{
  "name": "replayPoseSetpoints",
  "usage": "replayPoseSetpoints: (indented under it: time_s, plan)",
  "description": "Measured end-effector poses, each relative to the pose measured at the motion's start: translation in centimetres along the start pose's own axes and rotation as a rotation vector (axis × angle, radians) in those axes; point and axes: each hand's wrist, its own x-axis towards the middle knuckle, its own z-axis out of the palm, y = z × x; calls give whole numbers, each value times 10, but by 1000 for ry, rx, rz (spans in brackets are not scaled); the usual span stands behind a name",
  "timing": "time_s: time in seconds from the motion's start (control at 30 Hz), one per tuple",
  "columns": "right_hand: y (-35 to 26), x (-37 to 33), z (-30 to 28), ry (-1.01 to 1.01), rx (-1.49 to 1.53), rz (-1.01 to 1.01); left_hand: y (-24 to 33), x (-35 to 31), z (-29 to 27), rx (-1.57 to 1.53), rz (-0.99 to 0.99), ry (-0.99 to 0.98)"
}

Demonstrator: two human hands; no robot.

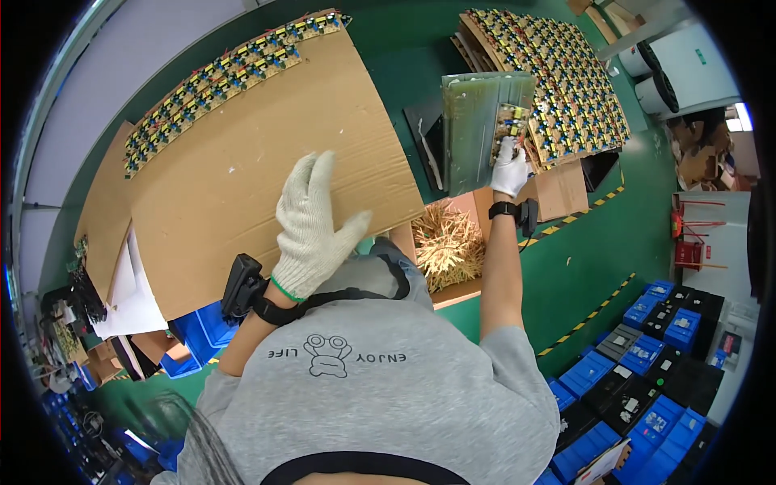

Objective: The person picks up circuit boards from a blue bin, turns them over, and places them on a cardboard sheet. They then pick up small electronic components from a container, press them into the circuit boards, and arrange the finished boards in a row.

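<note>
My left hand, in a cream knitted glove with a green cuff edge, is open above a large brown cardboard sheet. Its thumb stands apart from the fingers, and nothing is in it. Reaching forward on the right, my right hand in a white glove has its fingers closed on the near end of a small circuit board with yellow and blue parts. That board is over the right side of a greenish, glossy rectangular slab. Rows of similar circuit boards cover the stack just right of it.
More circuit boards line the cardboard's far edge. Between the two work areas, an open carton holds a heap of thin tan strips. Blue and black crates fill the lower right, beyond yellow-black floor tape. A blue bin stands at lower left.
</note>
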Motion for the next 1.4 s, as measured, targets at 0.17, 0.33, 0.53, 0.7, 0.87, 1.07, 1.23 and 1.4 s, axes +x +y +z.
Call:
replayPoseSetpoints:
  time_s: [0.17,0.33,0.53,0.7,0.87,1.07,1.23,1.4]
  plan:
    - [12,-7,16,99,218,66,-2,0,-6,-25,-8,2]
    - [-25,-28,-14,-1,509,36,-2,15,-20,-80,-41,24]
    - [-115,-50,-110,-655,599,-42,32,53,-35,-33,154,-111]
    - [-171,-48,-126,-799,229,-541,39,74,-21,-221,212,-97]
    - [-182,-47,-134,-955,73,-419,17,76,-17,7,349,-67]
    - [-168,-46,-129,-987,55,-653,16,70,-15,-105,368,-139]
    - [-179,-37,-131,-1092,36,-614,27,82,-8,-71,507,-97]
    - [-169,-18,-122,-1155,34,-538,26,83,4,16,442,-180]
